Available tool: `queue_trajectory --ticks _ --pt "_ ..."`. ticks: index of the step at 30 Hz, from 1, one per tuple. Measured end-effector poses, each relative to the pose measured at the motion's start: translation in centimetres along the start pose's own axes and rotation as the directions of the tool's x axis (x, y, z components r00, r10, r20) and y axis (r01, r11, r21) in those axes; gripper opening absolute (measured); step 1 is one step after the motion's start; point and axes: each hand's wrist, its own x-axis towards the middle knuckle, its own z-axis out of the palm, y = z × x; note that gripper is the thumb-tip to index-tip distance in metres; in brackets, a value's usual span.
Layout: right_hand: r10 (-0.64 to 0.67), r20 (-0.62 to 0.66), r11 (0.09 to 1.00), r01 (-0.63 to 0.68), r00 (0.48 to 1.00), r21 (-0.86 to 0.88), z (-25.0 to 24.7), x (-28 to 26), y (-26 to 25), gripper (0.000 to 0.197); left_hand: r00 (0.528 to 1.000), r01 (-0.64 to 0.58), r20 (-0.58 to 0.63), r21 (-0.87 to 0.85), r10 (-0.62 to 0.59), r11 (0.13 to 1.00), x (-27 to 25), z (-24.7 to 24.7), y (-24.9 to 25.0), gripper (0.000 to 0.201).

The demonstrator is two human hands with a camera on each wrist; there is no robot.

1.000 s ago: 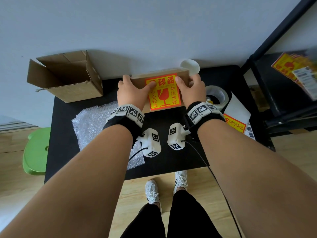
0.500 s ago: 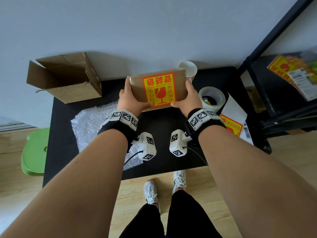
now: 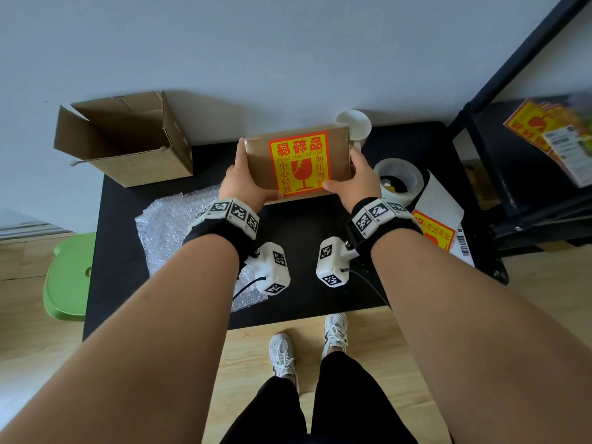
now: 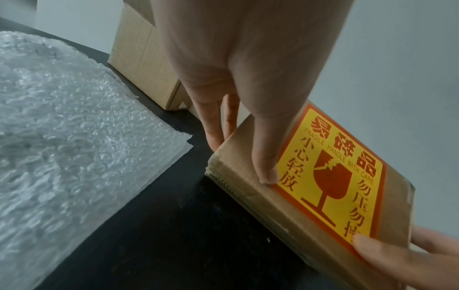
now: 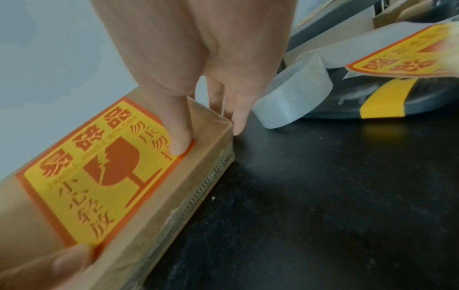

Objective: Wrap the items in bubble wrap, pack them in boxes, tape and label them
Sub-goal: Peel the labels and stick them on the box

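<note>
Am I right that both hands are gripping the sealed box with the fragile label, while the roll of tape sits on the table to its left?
Not quite: the roll of tape sits to the right of the sealed box, beside the right hand, as the head view shows. The left hand and right hand do both grip the box, and the fragile label is on it.

Head cam: I'm looking steeply down at the worktop [image 3: 320, 235]. Both wrist cams sit close, looking along the fingers from opposite sides; all three share the box [image 3: 298, 165] label [image 4: 330, 180].
</note>
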Motion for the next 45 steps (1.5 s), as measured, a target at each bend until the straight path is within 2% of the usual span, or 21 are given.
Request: queue_trajectory --ticks 4,7,11,13,15,17,22,25,27,30,32,34,40,45 --pt "-0.010 -0.008 0.999 0.010 1.000 0.036 -0.4 -0.3 0.2 0.066 1.000 0.010 -0.004 -0.010 -0.010 1.000 0.3 -0.1 0.0 0.125" --pt "0.062 -0.040 0.995 -0.058 0.997 0.085 0.2 -0.4 -0.9 0.062 1.000 0.015 -0.002 -0.029 -0.015 0.999 0.2 -0.1 0.5 0.115" --pt "0.189 -0.028 0.975 -0.185 0.982 0.121 0.3 0.0 -3.1 0.092 0.992 0.073 -0.095 -0.127 -0.085 0.989 -0.2 0.5 2.1 0.082" --pt "0.225 -0.033 0.970 -0.221 0.974 0.104 0.3 0.4 -3.6 0.108 0.982 0.101 -0.137 -0.182 -0.127 0.978 -0.3 0.7 2.9 0.075" --pt "0.240 -0.040 0.969 -0.237 0.970 0.077 0.3 0.7 -3.8 0.115 0.977 0.106 -0.163 -0.198 -0.139 0.974 -0.3 0.7 3.4 0.071" --pt "0.237 -0.035 0.971 -0.235 0.971 0.051 0.1 0.9 -3.9 0.112 0.976 0.093 -0.178 -0.191 -0.127 0.977 -0.1 0.5 3.3 0.068" --pt "0.175 -0.014 0.984 -0.176 0.984 -0.027 -0.6 1.4 -3.6 0.078 0.975 0.087 -0.189 -0.176 -0.120 0.981 0.5 -0.1 2.8 0.064" --pt "0.162 -0.013 0.985 -0.162 0.987 -0.054 -0.9 1.6 -3.8 0.067 0.973 0.079 -0.198 -0.179 -0.115 0.981 0.8 -0.2 2.5 0.061" --pt "0.154 -0.015 0.985 -0.154 0.988 -0.077 -1.1 1.5 -3.6 0.067 0.973 0.071 -0.206 -0.152 -0.102 0.986 0.9 -0.2 2.3 0.061" --pt "0.133 -0.018 0.983 -0.135 0.991 -0.127 -0.5 0.8 -3.6 0.088 0.981 0.029 -0.187 -0.096 -0.047 0.995 1.1 0.1 1.7 0.058" --pt "0.122 -0.050 0.976 -0.129 0.991 -0.177 0.4 0.2 -3.4 0.105 0.986 0.008 -0.165 -0.080 -0.021 0.997 1.0 0.4 1.3 0.064" --pt "0.100 -0.084 0.969 -0.116 0.991 -0.217 1.2 0.0 -3.1 0.112 0.990 0.002 -0.138 -0.064 -0.011 0.998 0.7 0.4 1.1 0.083" --pt "0.085 -0.034 0.951 -0.091 0.996 -0.296 0.9 0.2 -2.6 0.112 0.999 -0.009 -0.052 -0.024 0.008 1.000 0.2 0.4 0.7 0.117" --pt "0.069 0.034 0.950 -0.055 0.997 -0.308 0.0 0.1 -2.2 0.109 1.000 0.017 -0.021 -0.047 -0.018 0.999 -0.3 0.6 0.5 0.125"
